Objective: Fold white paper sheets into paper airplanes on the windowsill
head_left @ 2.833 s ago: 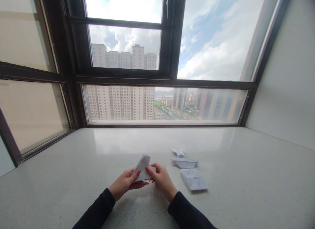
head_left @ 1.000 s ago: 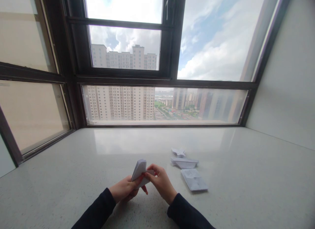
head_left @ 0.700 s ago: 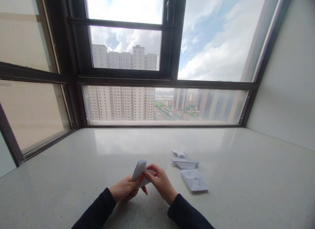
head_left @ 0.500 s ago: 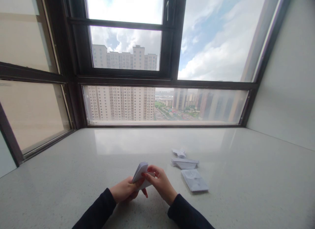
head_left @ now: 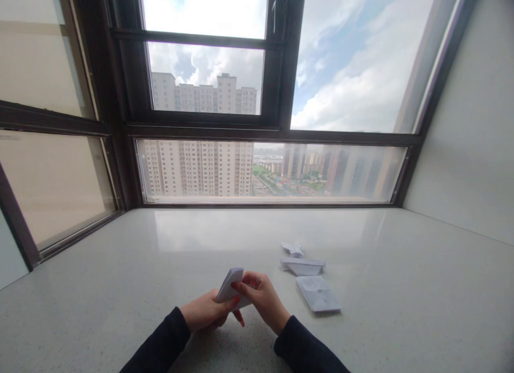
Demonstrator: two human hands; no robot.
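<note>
Here we are, both hands on the same folded paper (head_left: pixel 227 288), held well to the left of my landmark, the flat paper packet (head_left: pixel 319 294). My left hand (head_left: pixel 205 310) is clamped on it, thumb pressed over the near face, fingers tucked behind and below, one red nail poking out underneath. In comes my right hand (head_left: pixel 263 298), between that grip and the packet, its thumb and fingers closed in a pinch on the paper's right side. The upper end stands up, tilted, clear of my fingers; the lower folds are mostly hidden behind them. Are my left knuckles touching the counter (head_left: pixel 120 309)? I can't tell.

Over to the packet, lying flat, creases across its top. Just beyond it sits a long paper piece (head_left: pixel 303 266) with slanting ends, and farther beyond it again, a small pointed paper piece (head_left: pixel 293 249). My dark sleeves (head_left: pixel 307 343) reach in on the near, left side of the packet. Far past it rises the window (head_left: pixel 275 135), tall buildings (head_left: pixel 201 169) outside under bright cloud.
</note>
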